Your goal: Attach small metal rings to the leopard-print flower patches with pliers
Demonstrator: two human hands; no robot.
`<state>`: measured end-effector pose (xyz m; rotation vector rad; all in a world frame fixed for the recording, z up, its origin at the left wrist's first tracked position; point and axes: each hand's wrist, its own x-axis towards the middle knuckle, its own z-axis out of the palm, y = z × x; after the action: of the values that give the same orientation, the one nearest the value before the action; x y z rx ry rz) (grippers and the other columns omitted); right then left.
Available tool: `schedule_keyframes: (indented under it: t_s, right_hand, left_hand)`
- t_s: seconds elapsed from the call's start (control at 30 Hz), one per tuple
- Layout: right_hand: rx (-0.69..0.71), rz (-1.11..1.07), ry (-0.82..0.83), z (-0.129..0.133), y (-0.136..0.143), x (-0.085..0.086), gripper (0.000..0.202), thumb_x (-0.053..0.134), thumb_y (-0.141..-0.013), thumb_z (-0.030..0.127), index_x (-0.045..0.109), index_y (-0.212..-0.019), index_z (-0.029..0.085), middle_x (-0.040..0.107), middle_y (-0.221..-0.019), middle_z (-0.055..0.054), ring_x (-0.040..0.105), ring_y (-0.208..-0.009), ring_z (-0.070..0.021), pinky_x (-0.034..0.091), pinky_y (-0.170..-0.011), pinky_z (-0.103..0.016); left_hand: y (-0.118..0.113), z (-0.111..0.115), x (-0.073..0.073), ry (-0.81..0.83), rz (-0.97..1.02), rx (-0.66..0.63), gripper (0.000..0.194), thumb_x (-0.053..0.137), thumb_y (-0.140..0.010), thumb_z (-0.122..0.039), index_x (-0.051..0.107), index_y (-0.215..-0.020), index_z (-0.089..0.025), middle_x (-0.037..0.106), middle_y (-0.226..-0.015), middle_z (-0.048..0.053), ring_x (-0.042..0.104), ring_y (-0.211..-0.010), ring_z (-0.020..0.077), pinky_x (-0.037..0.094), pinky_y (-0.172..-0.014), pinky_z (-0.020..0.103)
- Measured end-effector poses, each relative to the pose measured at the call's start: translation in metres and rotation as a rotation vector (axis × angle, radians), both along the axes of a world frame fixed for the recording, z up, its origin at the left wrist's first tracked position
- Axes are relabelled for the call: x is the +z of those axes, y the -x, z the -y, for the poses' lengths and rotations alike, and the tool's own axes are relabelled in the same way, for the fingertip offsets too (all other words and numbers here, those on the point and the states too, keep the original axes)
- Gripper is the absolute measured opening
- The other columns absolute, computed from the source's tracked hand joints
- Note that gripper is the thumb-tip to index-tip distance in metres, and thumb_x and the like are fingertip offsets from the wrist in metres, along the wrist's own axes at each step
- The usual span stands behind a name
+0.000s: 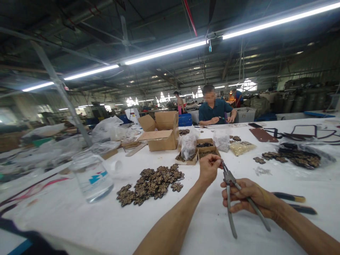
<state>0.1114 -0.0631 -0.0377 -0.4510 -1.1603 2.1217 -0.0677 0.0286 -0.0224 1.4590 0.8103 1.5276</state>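
Observation:
My right hand [247, 196] is closed around the handles of metal pliers [230, 177], which are spread apart and point up and away from me. At the tip of the pliers, my left hand [209, 169] pinches its thumb and forefinger together; whatever sits between them is too small to make out. Just beyond that hand stand small cardboard boxes [209, 149] of tiny metal parts, with a clear plastic bag [188, 146] resting on one. To the left lies a pile of dark, flower-shaped pieces [156, 180] with a tan pattern.
A large water jar [91, 177] stands at left, and an open carton [162, 136] behind the pile. Dark-handled pliers [294, 202] lie by my right forearm. More pieces spill from a bag [305, 156] at right. A co-worker [214, 108] sits across the white table [196, 219].

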Motion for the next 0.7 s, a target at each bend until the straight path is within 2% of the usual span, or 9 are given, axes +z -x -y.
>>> schedule_keyframes:
  t_s: [0.23,0.37,0.43,0.57,0.63,0.7]
  right_hand:
    - [-0.051,0.019,-0.032,0.002,0.002,0.001,0.045,0.065,-0.075,0.017,0.064,-0.12,0.015,0.071,-0.107,-0.014,0.07,-0.101,-0.0312,0.053,-0.082,-0.041]
    - [-0.148,0.105,-0.162,0.0,0.002,0.006,0.044,0.063,-0.077,0.021,0.06,-0.121,0.016,0.071,-0.108,-0.013,0.07,-0.1,-0.0297,0.052,-0.084,-0.043]
    - [-0.293,0.201,-0.321,-0.003,0.001,0.008,0.042,0.059,-0.081,0.025,0.058,-0.122,0.017,0.071,-0.105,-0.011,0.069,-0.096,-0.028,0.052,-0.081,-0.042]
    - [-0.697,0.457,-0.717,-0.013,-0.001,0.005,0.038,0.055,-0.085,0.028,0.055,-0.121,0.019,0.067,-0.093,-0.006,0.064,-0.086,-0.0236,0.05,-0.075,-0.038]
    - [-0.855,0.559,-0.815,-0.016,-0.001,0.002,0.032,0.053,-0.087,0.028,0.055,-0.117,0.02,0.064,-0.09,-0.004,0.061,-0.081,-0.0218,0.05,-0.075,-0.037]
    - [-0.956,0.613,-0.878,-0.016,0.0,0.001,0.026,0.05,-0.089,0.028,0.054,-0.114,0.02,0.062,-0.092,-0.005,0.061,-0.082,-0.0217,0.049,-0.075,-0.037]
  left_hand:
    - [0.002,0.003,0.003,0.151,0.187,-0.146,0.027,0.08,-0.068,-0.027,0.068,-0.085,-0.009,0.071,-0.076,0.009,0.067,-0.067,0.0175,0.055,-0.061,0.03]
    - [0.004,0.005,0.009,0.185,0.186,-0.156,0.031,0.081,-0.068,-0.03,0.068,-0.087,-0.009,0.07,-0.078,0.009,0.066,-0.067,0.0174,0.052,-0.058,0.029]
    - [0.002,0.007,0.012,0.174,0.165,-0.117,0.034,0.082,-0.067,-0.034,0.068,-0.087,-0.01,0.069,-0.077,0.008,0.065,-0.065,0.0166,0.051,-0.058,0.029]
    - [-0.007,0.019,0.015,0.115,0.051,-0.108,0.038,0.079,-0.074,-0.044,0.067,-0.09,-0.012,0.067,-0.079,0.007,0.065,-0.069,0.0167,0.052,-0.061,0.029]
    - [-0.012,0.029,0.015,0.064,-0.04,-0.126,0.04,0.076,-0.078,-0.048,0.067,-0.096,-0.013,0.068,-0.085,0.007,0.066,-0.076,0.0176,0.053,-0.067,0.031]
    - [-0.016,0.04,0.015,0.008,-0.134,-0.164,0.045,0.075,-0.08,-0.049,0.065,-0.106,-0.014,0.068,-0.095,0.009,0.066,-0.086,0.0193,0.054,-0.078,0.034]
